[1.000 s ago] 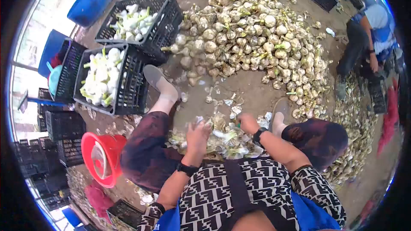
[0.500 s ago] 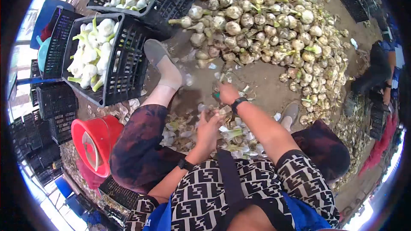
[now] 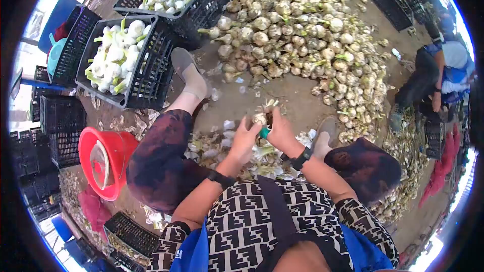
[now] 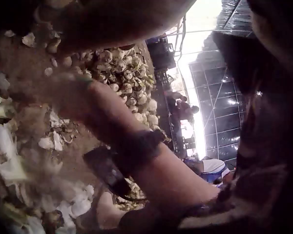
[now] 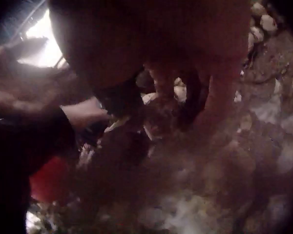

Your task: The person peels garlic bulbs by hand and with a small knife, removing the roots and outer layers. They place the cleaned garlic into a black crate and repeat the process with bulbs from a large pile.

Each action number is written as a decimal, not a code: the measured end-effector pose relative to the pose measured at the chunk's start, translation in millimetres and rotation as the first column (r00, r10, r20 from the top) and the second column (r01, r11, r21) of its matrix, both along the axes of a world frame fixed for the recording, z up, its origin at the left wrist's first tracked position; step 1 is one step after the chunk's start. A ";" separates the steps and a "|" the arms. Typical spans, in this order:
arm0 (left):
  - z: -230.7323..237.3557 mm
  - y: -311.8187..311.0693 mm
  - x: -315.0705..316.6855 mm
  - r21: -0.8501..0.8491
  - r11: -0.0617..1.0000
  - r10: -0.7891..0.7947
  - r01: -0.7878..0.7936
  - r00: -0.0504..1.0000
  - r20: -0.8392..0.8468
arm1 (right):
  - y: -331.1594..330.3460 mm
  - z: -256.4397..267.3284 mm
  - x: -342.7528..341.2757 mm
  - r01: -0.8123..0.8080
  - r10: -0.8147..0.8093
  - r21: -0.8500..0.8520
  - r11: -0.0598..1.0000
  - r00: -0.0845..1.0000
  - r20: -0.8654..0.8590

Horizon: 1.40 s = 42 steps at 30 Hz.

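Note:
Between the two hands in the head view is a pale garlic bulb [image 3: 259,119], its roots or stem ends pointing away from the body. The left hand [image 3: 244,143] grips the bulb from the left with thumb and fingers. The right hand [image 3: 281,133] is curled round a small green-handled tool [image 3: 264,132], close against the bulb; its blade cannot be made out. Peeled skins and cut stalks [image 3: 267,158] lie on the ground below the hands. Both wrist views are dark and blurred, and the bulb is not clear in them.
A large heap of unpeeled garlic [image 3: 302,35] lies ahead. Black crates of white bulbs [image 3: 115,60] stand at the left, with a red bucket [image 3: 115,158] nearer. Another person [image 3: 436,75] sits at the far right.
The right hand was reaching forward near the heap half a second ago; it has come back beside the left hand, and a bulb is now between them.

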<state>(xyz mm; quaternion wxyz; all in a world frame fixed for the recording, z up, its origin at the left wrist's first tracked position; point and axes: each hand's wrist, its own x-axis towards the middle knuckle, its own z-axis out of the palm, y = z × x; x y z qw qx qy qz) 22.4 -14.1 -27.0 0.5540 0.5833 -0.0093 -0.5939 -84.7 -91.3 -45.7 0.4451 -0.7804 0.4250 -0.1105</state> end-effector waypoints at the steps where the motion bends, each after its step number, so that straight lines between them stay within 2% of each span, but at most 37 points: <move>1: 6.9 0.9 -5.0 -0.018 1.000 -0.010 0.011 1.000 0.005 | 2.2 13.1 -7.2 0.011 -0.010 -0.018 1.000 1.000 0.005; 3: 20.1 3.9 -12.9 -0.195 0.976 0.056 -0.095 0.979 -0.198 | 6.8 41.5 -20.1 0.023 -0.009 -0.101 0.995 0.991 0.137; 5: 29.5 9.1 -15.7 -0.179 0.981 0.044 -0.078 0.982 -0.184 | 8.0 55.1 -37.9 0.030 -0.013 -0.153 0.988 0.994 0.108; 6: 29.0 12.9 -18.0 -0.241 0.967 0.042 -0.079 0.987 -0.154 | 9.5 46.8 -48.7 0.082 -0.096 0.059 0.995 0.946 0.310; 7: 30.0 16.5 -19.5 -0.302 0.950 0.041 -0.077 0.991 -0.124 | 10.9 40.6 -58.5 0.083 -0.211 0.273 0.958 0.852 0.479; 8: 43.4 18.9 -18.8 -0.362 0.927 -0.101 0.097 0.995 0.008 | 12.4 43.3 -65.6 0.060 -0.197 0.338 0.939 0.902 0.385; 9: 52.0 21.6 -22.4 -0.372 0.922 -0.112 0.110 0.994 0.017 | 14.8 46.5 -70.8 0.068 -0.202 0.328 0.942 0.896 0.394; 11: 64.2 29.0 -30.6 -0.406 0.854 -0.246 0.325 0.940 0.236 | 21.1 54.5 -75.0 -0.050 -0.032 0.228 0.972 0.938 0.345; 12: 63.3 30.9 -33.4 -0.355 0.815 -0.226 0.459 0.814 0.535 | 24.5 61.1 -75.3 0.005 -0.052 0.199 0.980 0.971 0.234; 13: 66.9 33.9 -35.2 -0.354 0.814 -0.219 0.461 0.808 0.547 | 26.9 67.6 -76.4 -0.002 -0.047 0.192 0.981 0.968 0.247; 15: 77.5 41.0 -37.9 -0.269 0.794 -0.215 0.546 0.665 0.715 | 31.5 83.7 -76.6 -0.011 -0.047 0.258 0.966 0.975 0.217; 16: 84.4 45.8 -38.5 -0.263 0.799 -0.207 0.541 0.658 0.724 | 32.8 94.9 -77.3 -0.049 -0.009 0.280 0.959 0.979 0.203; 17: 94.4 49.2 -38.4 -0.205 0.787 -0.243 0.582 0.598 0.763 | 35.6 94.8 -78.3 -0.060 -0.001 0.273 0.960 0.976 0.217; 19: 110.8 53.6 -39.3 -0.081 0.752 -0.315 0.654 0.466 0.827 | 40.9 84.7 -81.4 -0.138 0.031 0.171 0.976 0.856 0.516; 20: 111.8 54.9 -39.1 -0.075 0.752 -0.310 0.655 0.452 0.836 | 43.0 83.8 -79.4 -0.107 -0.042 0.252 0.962 0.851 0.523; 21: 109.6 57.1 -39.0 -0.101 0.753 -0.294 0.650 0.470 0.832 | 42.7 84.8 -81.2 -0.110 -0.042 0.248 0.962 0.843 0.536; 23: 112.8 62.3 -44.2 -0.119 0.751 -0.281 0.650 0.476 0.833 | 40.9 93.0 -84.9 -0.117 0.026 0.175 0.978 0.892 0.451; 24: 116.2 63.3 -48.8 -0.245 0.771 -0.221 0.588 0.608 0.763 | 42.6 97.4 -83.8 -0.127 0.009 0.168 0.977 0.823 0.567; 25: 119.0 62.7 -51.9 -0.362 0.781 -0.162 0.509 0.725 0.669 | 41.4 95.6 -84.0 -0.122 0.005 0.164 0.979 0.817 0.577; 26: 119.6 58.8 -52.8 -0.416 0.788 -0.141 0.455 0.789 0.597 | 39.7 92.8 -82.9 -0.140 0.022 0.162 0.977 0.820 0.571; 27: 121.0 59.0 -52.3 -0.413 0.786 -0.144 0.460 0.786 0.602 | 38.8 91.0 -82.3 -0.160 0.041 0.163 0.974 0.826 0.563; 29: 125.8 60.1 -49.2 -0.364 0.841 -0.197 0.400 0.853 0.483 | 37.8 94.2 -81.7 -0.174 0.062 0.145 0.974 0.821 0.568; 30: 120.8 59.8 -50.1 -0.390 0.864 -0.143 0.317 0.900 0.412 | 38.3 98.7 -80.1 -0.192 0.086 0.129 0.973 0.818 0.569; 31: 118.4 60.8 -45.4 -0.388 0.870 -0.133 0.303 0.903 0.408 | 39.5 102.4 -77.4 -0.205 0.094 0.135 0.970 0.819 0.566; 33: 121.8 60.8 -33.6 -0.241 0.955 -0.158 0.171 0.985 0.072 | 42.2 114.9 -69.9 -0.258 0.159 0.110 0.960 0.824 0.544; 34: 126.6 61.5 -37.6 -0.226 0.967 -0.104 0.115 0.993 0.059 | 40.6 127.3 -66.7 -0.276 0.222 0.032 0.961 0.830 0.512; 35: 119.9 63.2 -33.2 -0.224 0.970 -0.084 0.093 0.995 0.052 | 40.1 122.5 -61.9 -0.296 0.237 0.036 0.955 0.828 0.507; 37: 98.4 63.6 -21.0 -0.081 0.993 -0.084 0.080 0.996 -0.041 | 37.4 109.7 -52.9 -0.284 0.152 0.245 0.927 0.882 0.446; 38: 97.7 63.7 -19.8 -0.121 0.991 -0.065 0.062 0.998 -0.020 | 41.4 121.8 -49.7 -0.240 0.138 0.184 0.953 0.886 0.442; 39: 96.4 63.9 -21.1 -0.118 0.991 -0.061 0.057 0.998 -0.030 | 41.5 112.1 -46.7 -0.242 0.140 0.190 0.951 0.890 0.434; 41: 97.0 61.5 -26.9 -0.308 0.950 0.001 0.045 0.989 0.147 | 41.8 92.9 -41.5 -0.167 -0.019 0.338 0.926 0.875 0.483; 42: 94.4 61.0 -28.8 -0.309 0.949 0.040 0.069 0.942 0.333 | 42.3 92.2 -41.2 -0.180 0.015 0.256 0.950 0.843 0.537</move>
